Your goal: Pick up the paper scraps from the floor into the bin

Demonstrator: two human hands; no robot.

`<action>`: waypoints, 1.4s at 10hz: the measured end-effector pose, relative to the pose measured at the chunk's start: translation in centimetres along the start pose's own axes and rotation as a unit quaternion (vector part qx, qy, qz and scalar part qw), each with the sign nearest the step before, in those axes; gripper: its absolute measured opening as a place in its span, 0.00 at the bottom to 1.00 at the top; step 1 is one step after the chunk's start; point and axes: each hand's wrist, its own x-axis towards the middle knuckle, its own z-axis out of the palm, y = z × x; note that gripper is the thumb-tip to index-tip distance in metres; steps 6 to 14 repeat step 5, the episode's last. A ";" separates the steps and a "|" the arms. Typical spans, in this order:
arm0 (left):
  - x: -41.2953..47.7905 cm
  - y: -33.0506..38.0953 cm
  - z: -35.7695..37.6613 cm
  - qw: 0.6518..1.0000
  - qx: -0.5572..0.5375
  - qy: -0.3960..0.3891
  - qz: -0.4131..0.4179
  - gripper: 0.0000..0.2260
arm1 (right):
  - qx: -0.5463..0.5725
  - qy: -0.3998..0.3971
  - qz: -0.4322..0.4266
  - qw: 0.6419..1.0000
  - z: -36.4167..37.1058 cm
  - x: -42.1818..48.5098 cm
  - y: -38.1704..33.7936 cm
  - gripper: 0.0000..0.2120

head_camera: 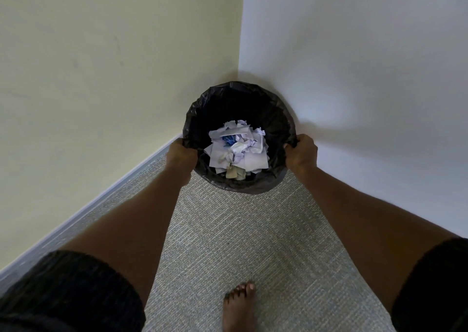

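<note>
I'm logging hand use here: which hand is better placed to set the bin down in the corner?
Neither clearly. The left hand and right hand each grip opposite sides of the bin rim, level with each other. A two-handed placement looks likeliest. The paper scraps already lie inside.

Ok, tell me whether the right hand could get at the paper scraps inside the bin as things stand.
Probably yes, but not at once: the right hand is closed on the bin rim's liner. The paper scraps lie uncovered below an open mouth, so letting go would leave the way free.

no readable text or labels anywhere
</note>
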 end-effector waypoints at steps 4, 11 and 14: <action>-8.5 -3.6 -0.9 0.997 0.047 0.054 -0.028 0.32 | -0.071 -0.023 -0.086 0.993 -3.6 -7.9 1.3 0.31; -12.3 -5.4 -1.0 0.996 0.064 0.058 -0.029 0.28 | -0.101 -0.029 -0.144 0.984 -4.4 -11.0 3.0 0.26; -12.3 -5.4 -1.0 0.996 0.064 0.058 -0.029 0.28 | -0.101 -0.029 -0.144 0.984 -4.4 -11.0 3.0 0.26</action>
